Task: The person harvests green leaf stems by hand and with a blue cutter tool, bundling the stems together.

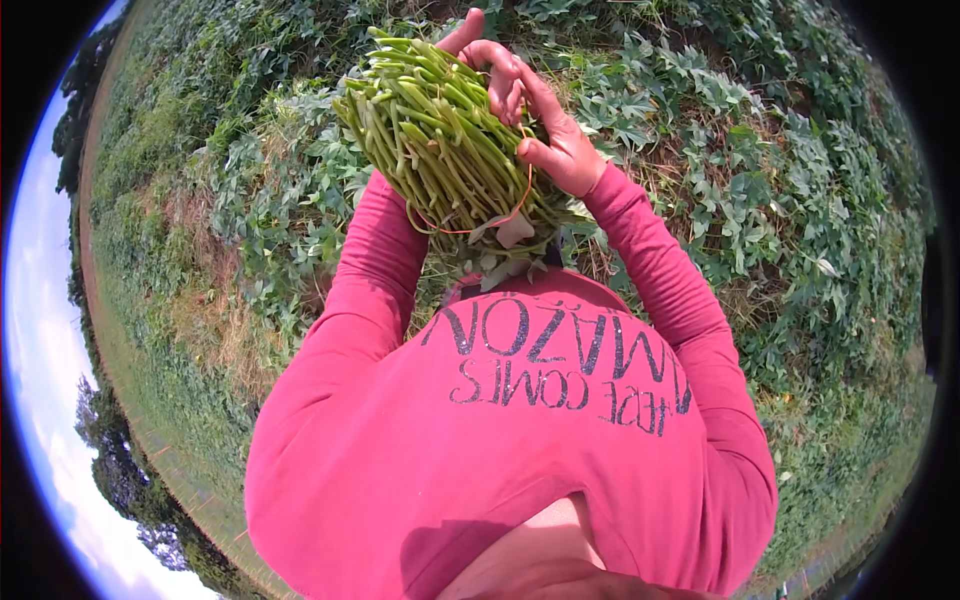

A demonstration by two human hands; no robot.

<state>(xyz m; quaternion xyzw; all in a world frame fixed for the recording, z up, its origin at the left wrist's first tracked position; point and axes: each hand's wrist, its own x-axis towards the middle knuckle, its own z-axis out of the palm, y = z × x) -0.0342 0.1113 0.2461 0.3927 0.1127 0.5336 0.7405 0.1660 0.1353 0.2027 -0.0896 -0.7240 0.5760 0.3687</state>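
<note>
A thick bundle of green leafy stems [440, 130], probably vine cuttings, is held up in front of my chest, its cut ends toward the upper left. My left arm passes behind it. My left hand [478, 45] is closed around its far side, with only some fingers showing and the palm hidden. A thin orange band [470, 231] loops across the near side of the stems and runs up to my right hand [568, 150]. There my right fingers and thumb are closed on the band at the bundle's right edge. Some leaves [515, 232] hang at the bundle's lower end.
Low leafy vines [700, 170] cover the ground around me, with patches of dry grass [215, 320] between them. Along the far left stand dark trees [125, 480] under a cloudy sky. My pink sleeves [665, 260] reach up to the bundle from both sides.
</note>
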